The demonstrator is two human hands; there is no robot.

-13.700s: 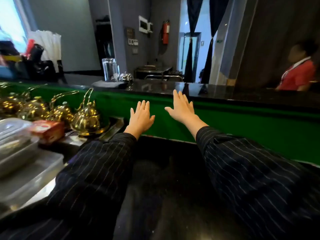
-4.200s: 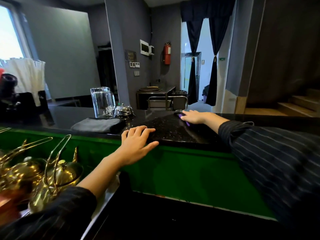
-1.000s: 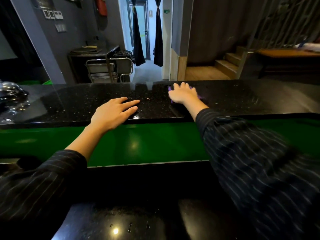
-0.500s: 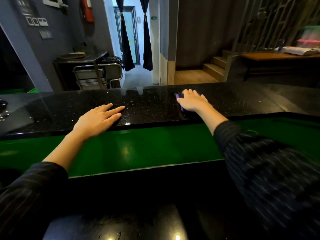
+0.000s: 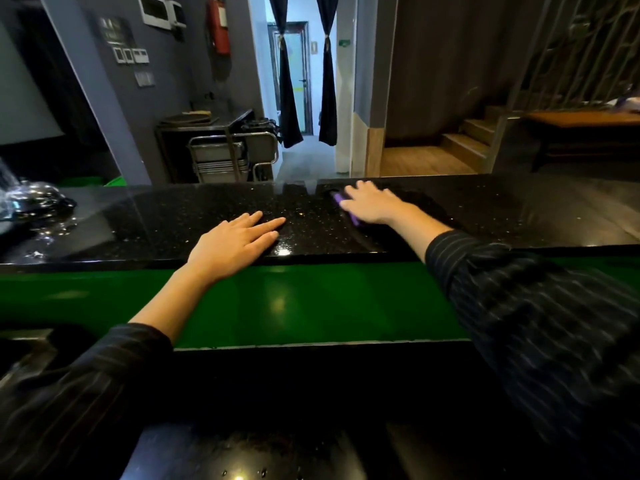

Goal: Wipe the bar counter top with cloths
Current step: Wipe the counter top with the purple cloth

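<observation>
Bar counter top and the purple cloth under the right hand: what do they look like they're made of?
Black speckled bar counter top: looks like polished granite or similar stone, with glittery flecks and sharp glossy reflections. Purple cloth: probably soft fabric, matte; only a thin strip shows beside the right hand, so I can't confirm.

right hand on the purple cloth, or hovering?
Touching. Head view: the right hand lies flat on the purple cloth, covering most of it, pressed against the counter top.

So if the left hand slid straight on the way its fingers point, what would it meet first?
Bare counter top first; the left hand aims toward the purple cloth under the right hand, though depth is unclear.
</observation>
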